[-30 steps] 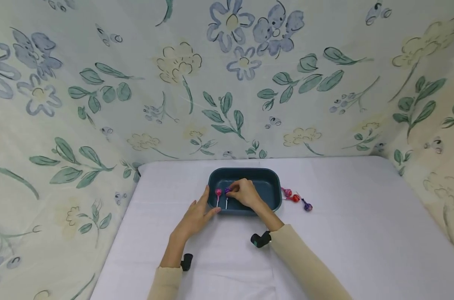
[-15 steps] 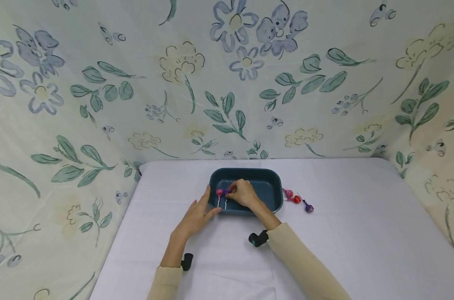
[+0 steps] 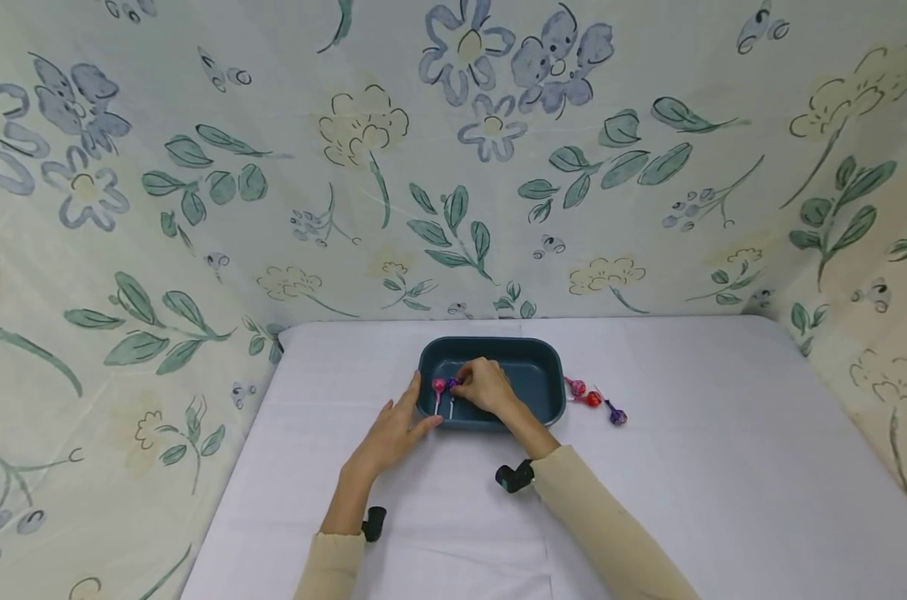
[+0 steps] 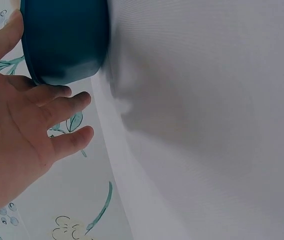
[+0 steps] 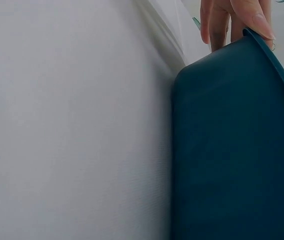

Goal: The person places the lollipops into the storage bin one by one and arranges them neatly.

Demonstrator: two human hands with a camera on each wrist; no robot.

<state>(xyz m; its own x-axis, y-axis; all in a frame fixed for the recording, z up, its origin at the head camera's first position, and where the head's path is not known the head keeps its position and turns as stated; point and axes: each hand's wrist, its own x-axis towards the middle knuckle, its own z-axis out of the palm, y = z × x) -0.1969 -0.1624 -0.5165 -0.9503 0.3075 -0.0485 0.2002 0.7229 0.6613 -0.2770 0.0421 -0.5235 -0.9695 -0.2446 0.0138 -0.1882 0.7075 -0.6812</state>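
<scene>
Inside the dark teal tray [image 3: 532, 379], the right hand [image 3: 487, 386] pinches a purple-wrapped lollipop [image 3: 453, 383] between thumb and fingertips; its white stick points toward the person. Just left of that lies a pink lollipop [image 3: 438, 386], parallel to it. The left hand [image 3: 386, 433] rests against the tray's near left corner, fingers spread along the left side and thumb at the front rim. In the left wrist view, the left palm [image 4: 17, 122] is seen with fairly straight fingers beside the tray wall [image 4: 67, 40]. The right hand is not seen in the right wrist view.
Outside the tray's right side lie a pink lollipop [image 3: 577, 387], a red lollipop [image 3: 592, 398] and another purple lollipop [image 3: 617, 416]. A white cloth [image 3: 686, 467] covers the table. Floral fabric [image 3: 453, 167] hangs behind it and at both sides.
The right hand has shifted very slightly left with the purple lollipop, mostly in the first half second. The left hand stays at the tray's corner. The view has tilted slightly.
</scene>
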